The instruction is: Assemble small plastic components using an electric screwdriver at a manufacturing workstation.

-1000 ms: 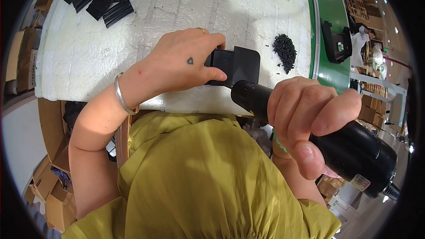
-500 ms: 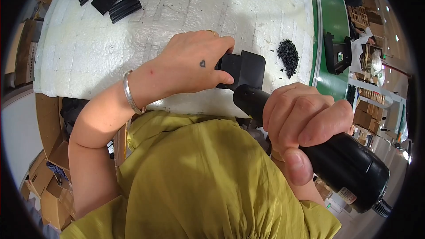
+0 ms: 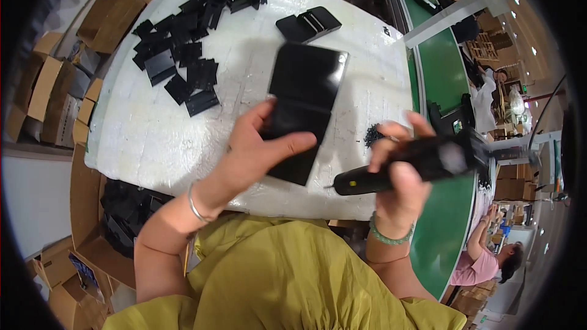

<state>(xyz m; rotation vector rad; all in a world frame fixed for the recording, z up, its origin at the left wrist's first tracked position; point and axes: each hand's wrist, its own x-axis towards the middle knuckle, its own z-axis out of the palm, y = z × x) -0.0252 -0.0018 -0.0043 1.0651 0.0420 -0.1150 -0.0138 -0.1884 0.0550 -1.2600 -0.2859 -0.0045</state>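
My left hand [image 3: 241,150] grips a black, flat, two-section plastic part [image 3: 304,82] by its near half. The thumb lies across its face and the fingers go around its left edge. The part is held up over the white wrapped table, slightly tilted. In my right hand [image 3: 400,171] is a black electric screwdriver [image 3: 367,180], its thin bit pointing left toward the part's near end without touching it. Motion blurs this hand, and some of its fingers are lifted. Behind it, a pile of small black screws [image 3: 371,136] lies partly hidden.
Many black plastic pieces [image 3: 202,76] lie heaped on the white table [image 3: 238,198] at the far left. Several black cases [image 3: 309,23] rest beyond the held part. A green bench [image 3: 437,232] runs along the right, with people near it. An open cardboard box [image 3: 88,208] stands at left.
The black part has been lifted and turned, so its long face now shows. The screwdriver has swung away from it and lies more level. My view takes in more of the table.
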